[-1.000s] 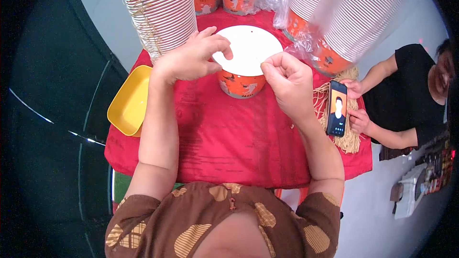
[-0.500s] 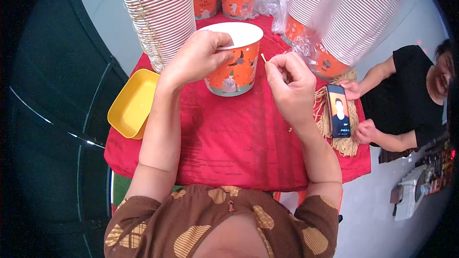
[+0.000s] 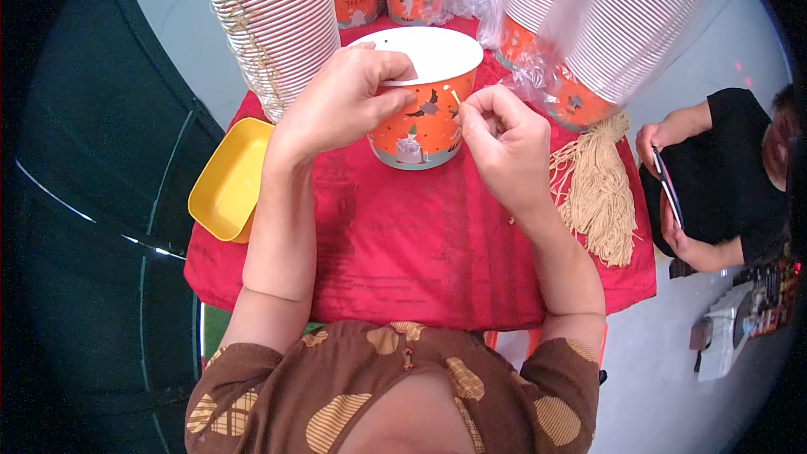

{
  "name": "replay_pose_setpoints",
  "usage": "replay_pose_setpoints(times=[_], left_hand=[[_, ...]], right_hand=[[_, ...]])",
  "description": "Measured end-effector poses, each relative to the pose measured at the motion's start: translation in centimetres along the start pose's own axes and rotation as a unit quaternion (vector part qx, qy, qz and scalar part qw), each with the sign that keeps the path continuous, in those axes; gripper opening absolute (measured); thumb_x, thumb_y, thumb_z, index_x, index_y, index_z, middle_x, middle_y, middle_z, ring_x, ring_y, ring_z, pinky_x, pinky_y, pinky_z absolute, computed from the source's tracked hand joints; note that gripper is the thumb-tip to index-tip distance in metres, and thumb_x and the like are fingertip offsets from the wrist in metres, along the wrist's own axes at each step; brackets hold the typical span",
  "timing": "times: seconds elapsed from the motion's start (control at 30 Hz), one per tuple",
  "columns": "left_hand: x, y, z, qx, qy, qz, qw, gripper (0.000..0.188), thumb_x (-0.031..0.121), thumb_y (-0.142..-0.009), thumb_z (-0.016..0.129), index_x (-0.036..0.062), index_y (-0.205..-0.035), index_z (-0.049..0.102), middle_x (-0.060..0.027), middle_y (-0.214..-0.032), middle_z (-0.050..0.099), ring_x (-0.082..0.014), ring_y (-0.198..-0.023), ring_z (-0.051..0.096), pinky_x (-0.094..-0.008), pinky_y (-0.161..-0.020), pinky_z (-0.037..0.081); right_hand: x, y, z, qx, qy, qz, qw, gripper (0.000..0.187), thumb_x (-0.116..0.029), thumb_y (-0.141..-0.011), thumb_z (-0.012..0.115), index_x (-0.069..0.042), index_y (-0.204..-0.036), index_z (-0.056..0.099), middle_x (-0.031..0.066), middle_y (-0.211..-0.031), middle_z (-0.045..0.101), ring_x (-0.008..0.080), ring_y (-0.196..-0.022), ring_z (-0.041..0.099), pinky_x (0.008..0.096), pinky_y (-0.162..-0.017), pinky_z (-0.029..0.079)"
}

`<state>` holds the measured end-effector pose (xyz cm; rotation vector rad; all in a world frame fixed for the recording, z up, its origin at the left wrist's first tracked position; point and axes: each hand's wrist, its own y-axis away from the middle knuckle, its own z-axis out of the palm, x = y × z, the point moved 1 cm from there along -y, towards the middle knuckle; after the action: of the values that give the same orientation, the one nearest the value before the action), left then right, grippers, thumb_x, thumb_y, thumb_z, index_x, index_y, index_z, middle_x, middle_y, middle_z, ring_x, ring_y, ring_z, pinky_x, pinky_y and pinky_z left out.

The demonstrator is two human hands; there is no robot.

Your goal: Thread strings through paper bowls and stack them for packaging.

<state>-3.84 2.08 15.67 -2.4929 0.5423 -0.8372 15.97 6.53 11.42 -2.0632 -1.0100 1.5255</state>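
Note:
An orange paper bucket [image 3: 424,130] with a white inside and a printed bat and ghost scene stands upright on the red-covered table [image 3: 420,261]. My left hand [image 3: 349,97] pinches its near-left rim, fingers inside and thumb on the outer wall. Close against the bucket's right wall is my right hand [image 3: 508,139], its thumb and forefinger closed on a thin pale cord [image 3: 455,96]. Only the short tip of this cord shows above the fingers; the rest is hidden. Whether the cord passes through the wall I cannot tell.
A tall stack of nested buckets [image 3: 277,29] rises at the left, with a yellow basin [image 3: 227,181] nearer me. Plastic-wrapped bucket stacks [image 3: 639,25] lean at the back right. Beige cords [image 3: 601,202] lie by the right edge, where another person [image 3: 723,168] holds a phone [image 3: 668,189].
My right hand and the cord have come up against the bucket's right wall. The bucket has tilted slightly toward me. The other person has drawn the phone back, uncovering the beige cords.

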Motion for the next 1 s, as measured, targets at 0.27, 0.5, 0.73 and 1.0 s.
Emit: replay_pose_setpoints(times=[0.27, 0.5, 0.73, 1.0], left_hand=[[0.4, 0.0, 0.1, -0.008, -0.003, 0.012, 1.000, 0.012, 0.005, -0.077, 0.066, -0.0052, -0.082, 0.061, -0.0207, -0.070, 0.056, -0.0314, -0.069, 0.058, -0.0382, -0.067, 0.048], [0.5, 0.0, 0.3, -0.013, -0.022, 0.032, 0.999, 0.003, 0.002, -0.079, 0.065, 0.0014, -0.082, 0.063, -0.0110, -0.063, 0.061, -0.0201, -0.063, 0.063, -0.0488, -0.112, 0.029], [0.9, 0.1, 0.3, -0.023, -0.029, 0.041, 0.999, 0.005, 0.002, -0.079, 0.065, 0.0028, -0.084, 0.064, -0.0118, -0.068, 0.064, -0.0234, -0.067, 0.065, -0.0492, -0.112, 0.030], [1.1, -0.5, 2.9, -0.002, -0.180, 0.077, 0.981, 0.006, 0.005, -0.076, 0.059, 0.0031, -0.073, 0.064, -0.0168, -0.067, 0.064, -0.0318, -0.074, 0.066, -0.0512, -0.102, 0.038]], right_hand=[[0.0, 0.3, 0.1, -0.030, -0.015, 0.033, 0.999, 0.007, -0.002, -0.088, 0.061, 0.001, -0.081, 0.060, -0.0047, -0.068, 0.056, -0.0008, -0.059, 0.044, 0.0185, -0.052, 0.036], [0.1, 0.1, 0.2, -0.018, -0.006, 0.023, 1.000, 0.008, -0.004, -0.081, 0.064, 0.000, -0.076, 0.059, 0.0105, -0.061, 0.061, 0.0158, -0.053, 0.063, 0.0315, -0.050, 0.047], [0.4, 0.0, 0.4, -0.007, -0.005, 0.002, 1.000, 0.008, -0.003, -0.082, 0.063, 0.001, -0.076, 0.059, 0.0103, -0.060, 0.061, 0.0140, -0.054, 0.062, 0.0303, -0.050, 0.047], [3.1, 0.0, 2.2, 0.030, -0.197, 0.164, 0.966, 0.013, -0.007, -0.091, 0.059, 0.003, -0.083, 0.064, 0.0037, -0.071, 0.065, 0.0069, -0.055, 0.056, 0.0229, -0.048, 0.043]])
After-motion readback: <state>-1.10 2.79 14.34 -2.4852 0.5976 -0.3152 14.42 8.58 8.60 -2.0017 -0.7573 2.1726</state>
